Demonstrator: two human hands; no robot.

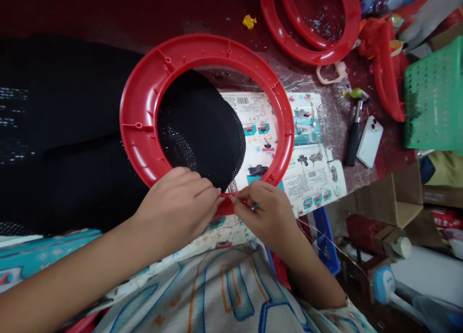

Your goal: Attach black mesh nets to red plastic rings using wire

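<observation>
A large red plastic ring (144, 106) lies in front of me, tilted up over a sheet of black mesh netting (72, 145). My left hand (177, 202) is closed in a pinch on the ring's near rim, with the mesh edge under its fingers. My right hand (265, 210) pinches the same rim just to the right; whether it also holds a thread or small part is too small to make out. Through the ring shows a printed toy packaging card (311, 178).
Two more red rings (282, 34) lie stacked at the back. A hammer (353, 130) and a white phone (369, 141) lie to the right, beside a green basket (434, 101). Cardboard boxes (394, 198) stand at the right. A yellow scrap (249, 21) lies at the far edge.
</observation>
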